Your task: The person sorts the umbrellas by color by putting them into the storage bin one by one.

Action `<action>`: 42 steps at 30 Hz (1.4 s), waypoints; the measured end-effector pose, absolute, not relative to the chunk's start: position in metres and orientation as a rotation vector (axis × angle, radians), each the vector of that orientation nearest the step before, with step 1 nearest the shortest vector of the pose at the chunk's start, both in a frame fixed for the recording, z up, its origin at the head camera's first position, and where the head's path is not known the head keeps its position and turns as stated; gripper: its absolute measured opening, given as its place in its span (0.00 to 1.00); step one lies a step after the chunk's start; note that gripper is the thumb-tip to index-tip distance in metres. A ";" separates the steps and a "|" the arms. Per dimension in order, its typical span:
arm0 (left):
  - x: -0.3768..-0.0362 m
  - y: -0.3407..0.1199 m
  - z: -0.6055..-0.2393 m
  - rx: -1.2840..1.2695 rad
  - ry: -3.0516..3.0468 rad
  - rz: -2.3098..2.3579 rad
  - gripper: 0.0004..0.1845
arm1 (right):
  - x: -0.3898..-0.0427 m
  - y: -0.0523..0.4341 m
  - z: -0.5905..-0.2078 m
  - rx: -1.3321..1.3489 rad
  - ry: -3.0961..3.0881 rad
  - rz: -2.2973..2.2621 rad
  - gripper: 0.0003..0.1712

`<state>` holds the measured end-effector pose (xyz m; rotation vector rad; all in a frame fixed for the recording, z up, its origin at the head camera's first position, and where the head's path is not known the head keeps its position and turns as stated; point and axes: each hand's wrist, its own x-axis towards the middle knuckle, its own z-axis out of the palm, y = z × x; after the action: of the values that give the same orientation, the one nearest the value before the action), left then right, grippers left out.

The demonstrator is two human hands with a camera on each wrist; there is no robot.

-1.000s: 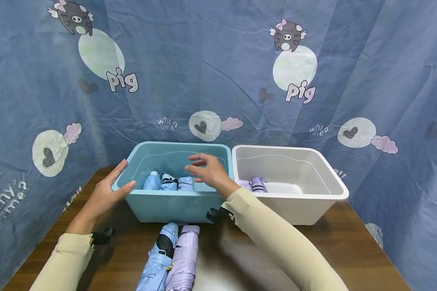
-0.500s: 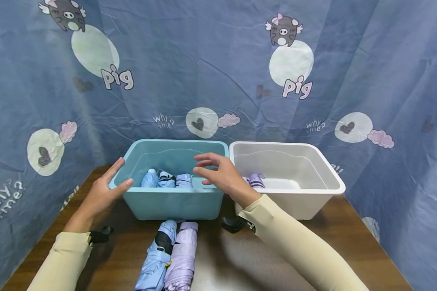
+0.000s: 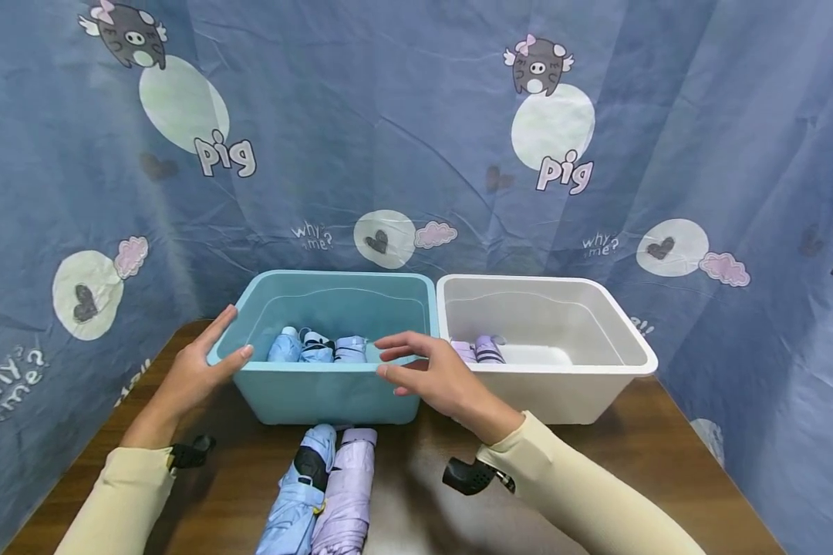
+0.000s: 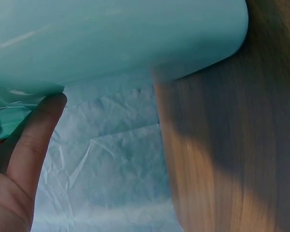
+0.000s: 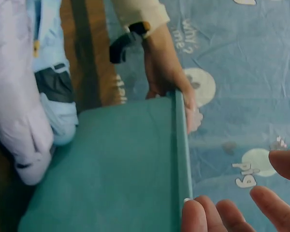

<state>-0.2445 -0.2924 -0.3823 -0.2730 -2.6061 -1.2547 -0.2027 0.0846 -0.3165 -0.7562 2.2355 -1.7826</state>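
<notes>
The rectangular light-blue plastic bin (image 3: 333,393) looks smooth with a soft sheen, and the rectangular white plastic bin (image 3: 583,385) just beside it has the same satiny finish. Under the blue bin, the dark brown wooden table (image 3: 618,470) shows fine grain and a dull gloss. In front of the blue bin lie a folded pale-blue cloth umbrella (image 3: 291,509) and a folded lilac cloth umbrella (image 3: 350,493), both matt and creased. Behind it hangs a crinkled, matt blue printed sheet (image 3: 403,131).

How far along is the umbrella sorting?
Done: three blue umbrellas lie in the blue bin, two purple ones in the white bin. In hand: nothing; the left hand touches the blue bin, the right hand hovers open. Left: two umbrellas on the table.
</notes>
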 end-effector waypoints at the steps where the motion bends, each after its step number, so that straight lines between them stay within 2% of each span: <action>1: -0.244 -0.292 -0.383 -0.275 -2.605 -1.258 0.43 | -0.200 0.086 -0.320 -0.762 2.230 -1.780 0.21; 8: -0.244 -0.291 -0.384 -0.293 -2.583 -1.278 0.43 | -0.185 0.088 -0.344 -0.792 2.195 -1.794 0.21; 32: -0.247 -0.295 -0.384 -0.283 -2.588 -1.245 0.43 | -0.167 0.067 -0.414 -0.523 2.180 -1.833 0.20; 42: -0.246 -0.293 -0.384 -0.276 -2.587 -1.250 0.44 | -0.164 0.056 -0.445 -0.487 2.242 -1.808 0.25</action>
<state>-0.2462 -0.2928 -0.3843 -0.2755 -2.5866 -1.2500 -0.1638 0.0560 -0.4449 -0.4867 2.2421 -1.8080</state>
